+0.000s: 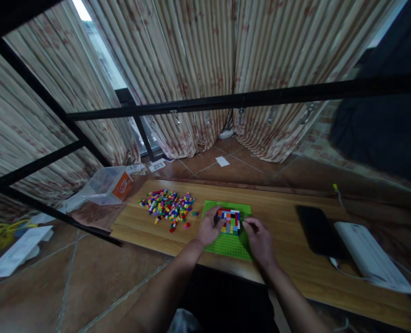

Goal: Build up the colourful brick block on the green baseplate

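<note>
A green studded baseplate point(226, 249) lies on the wooden table in front of me. On it sits a low, roughly square build of colourful toy bricks point(230, 221), with red, white, blue, orange and grey parts. My left hand point(209, 226) curls against the left side of this build, its thumb by the near left part. At the right edge is my right hand point(260, 237), thumb and forefinger pinched close beside the bricks. Whatever that pinch holds is too small to make out. A heap of loose toy bricks point(170, 206) is spread on the table left of the baseplate.
A black phone point(319, 230) and a white power strip point(371, 254) with a cable lie at the table's right. On the floor at left stands a clear plastic box point(108, 182) with an orange label. A black metal bar point(205, 102) crosses before the curtains.
</note>
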A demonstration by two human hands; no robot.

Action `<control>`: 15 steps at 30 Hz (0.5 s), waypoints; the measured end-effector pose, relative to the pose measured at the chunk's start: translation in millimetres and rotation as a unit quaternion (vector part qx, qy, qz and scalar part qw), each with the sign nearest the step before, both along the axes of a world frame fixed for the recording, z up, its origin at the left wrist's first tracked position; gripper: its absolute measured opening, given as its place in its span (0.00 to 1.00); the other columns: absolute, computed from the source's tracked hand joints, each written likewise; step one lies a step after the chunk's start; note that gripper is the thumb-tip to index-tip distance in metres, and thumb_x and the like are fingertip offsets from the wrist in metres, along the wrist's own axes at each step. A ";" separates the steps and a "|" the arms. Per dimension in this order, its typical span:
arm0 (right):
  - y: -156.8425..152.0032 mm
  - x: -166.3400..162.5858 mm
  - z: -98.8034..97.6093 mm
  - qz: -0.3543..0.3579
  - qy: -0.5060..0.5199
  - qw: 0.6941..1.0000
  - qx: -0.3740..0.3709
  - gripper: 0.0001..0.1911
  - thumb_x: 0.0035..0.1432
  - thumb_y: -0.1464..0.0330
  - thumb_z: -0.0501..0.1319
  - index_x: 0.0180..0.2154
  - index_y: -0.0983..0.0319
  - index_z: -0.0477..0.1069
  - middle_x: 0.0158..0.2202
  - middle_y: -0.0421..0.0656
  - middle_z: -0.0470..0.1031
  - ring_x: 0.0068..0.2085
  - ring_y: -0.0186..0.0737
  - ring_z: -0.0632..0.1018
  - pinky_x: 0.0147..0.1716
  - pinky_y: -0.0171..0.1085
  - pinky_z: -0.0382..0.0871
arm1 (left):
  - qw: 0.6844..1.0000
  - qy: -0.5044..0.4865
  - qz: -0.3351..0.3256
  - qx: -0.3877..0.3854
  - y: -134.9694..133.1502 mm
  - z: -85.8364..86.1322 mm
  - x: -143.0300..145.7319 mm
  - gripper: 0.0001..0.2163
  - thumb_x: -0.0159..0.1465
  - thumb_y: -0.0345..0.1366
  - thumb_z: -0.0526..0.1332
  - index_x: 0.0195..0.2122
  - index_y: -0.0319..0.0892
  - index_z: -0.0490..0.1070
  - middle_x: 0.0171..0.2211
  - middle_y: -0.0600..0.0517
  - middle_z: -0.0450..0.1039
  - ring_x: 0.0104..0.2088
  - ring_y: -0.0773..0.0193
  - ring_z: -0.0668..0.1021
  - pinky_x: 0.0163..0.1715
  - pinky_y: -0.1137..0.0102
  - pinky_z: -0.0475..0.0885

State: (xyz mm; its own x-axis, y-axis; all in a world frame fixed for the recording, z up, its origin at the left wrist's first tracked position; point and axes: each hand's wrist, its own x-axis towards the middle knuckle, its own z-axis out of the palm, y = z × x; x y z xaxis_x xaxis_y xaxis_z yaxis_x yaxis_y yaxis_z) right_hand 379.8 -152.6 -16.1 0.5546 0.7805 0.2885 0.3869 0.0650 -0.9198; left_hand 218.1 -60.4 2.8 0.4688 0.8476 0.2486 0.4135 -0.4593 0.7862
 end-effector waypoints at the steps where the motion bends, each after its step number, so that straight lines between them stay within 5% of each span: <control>1: 0.7 -0.9 2.1 0.007 -0.003 1.000 0.002 0.12 0.57 0.58 0.59 0.34 0.60 0.73 0.37 0.45 0.75 0.40 0.44 0.75 0.44 0.45 0.68 | 1.000 -0.006 -0.008 -0.004 1.2 -2.3 -1.7 0.23 0.60 0.31 0.59 0.58 0.44 0.64 0.55 0.46 0.70 0.56 0.57 0.71 0.58 0.56 0.66; 9: 19.1 -26.5 33.1 0.065 -0.145 0.987 -0.013 0.11 0.59 0.60 0.58 0.34 0.58 0.75 0.43 0.47 0.72 0.45 0.45 0.74 0.48 0.47 0.67 | 0.997 -0.057 -0.042 -0.018 4.3 -9.1 -2.4 0.26 0.57 0.26 0.56 0.58 0.41 0.63 0.57 0.45 0.68 0.59 0.56 0.69 0.61 0.56 0.63; 15: 28.6 -24.1 31.3 0.073 -0.226 0.970 -0.053 0.11 0.59 0.61 0.58 0.34 0.59 0.75 0.43 0.47 0.72 0.44 0.45 0.74 0.48 0.48 0.68 | 0.996 -0.072 -0.052 -0.012 4.1 -13.3 -1.7 0.26 0.57 0.25 0.56 0.58 0.41 0.63 0.56 0.45 0.68 0.58 0.56 0.69 0.60 0.56 0.64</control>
State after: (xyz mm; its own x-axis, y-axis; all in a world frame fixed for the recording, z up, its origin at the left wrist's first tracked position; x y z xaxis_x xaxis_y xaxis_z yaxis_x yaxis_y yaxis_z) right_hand 355.6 -124.0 15.2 0.2724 0.8792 0.3909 0.7456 0.0639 -0.6633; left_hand 216.4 -56.2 -10.5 0.5152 0.8028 0.3002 0.2463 -0.4742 0.8453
